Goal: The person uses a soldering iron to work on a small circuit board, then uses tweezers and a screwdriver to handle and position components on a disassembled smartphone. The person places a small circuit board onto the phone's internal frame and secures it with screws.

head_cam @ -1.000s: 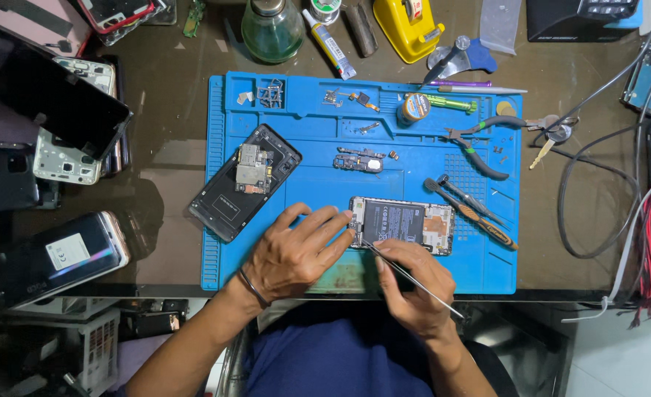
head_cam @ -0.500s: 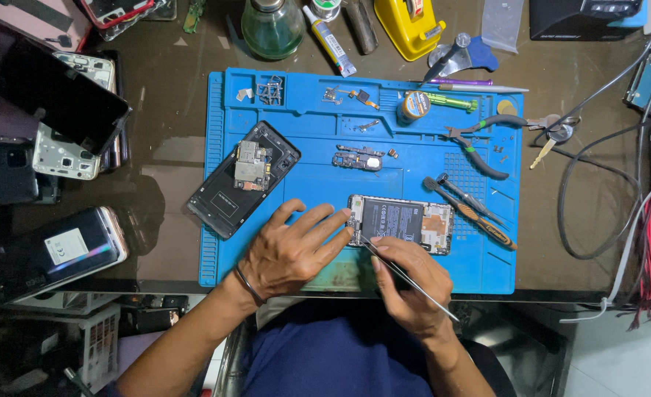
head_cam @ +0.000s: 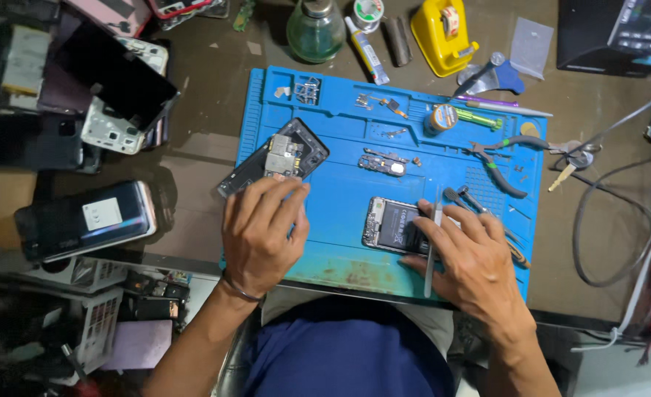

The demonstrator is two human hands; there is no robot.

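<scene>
While your right hand (head_cam: 472,261) lies across the opened phone (head_cam: 393,226) on the blue mat (head_cam: 340,154), its fingers pinch slim tweezers (head_cam: 433,242), tips pointing away from you. Your left hand (head_cam: 261,231) rests flat, fingers loosely spread and holding nothing, fingertips apparently touching the dark stripped phone (head_cam: 274,156) lying tilted at the mat's left edge.

A single head-worn camera looks almost straight down from above the person's lap, fairly close, onto the brown tabletop (head_cam: 200,158). The blue rubber work mat (head_cam: 340,191) fills the centre; both forearms enter from the near edge.
</scene>
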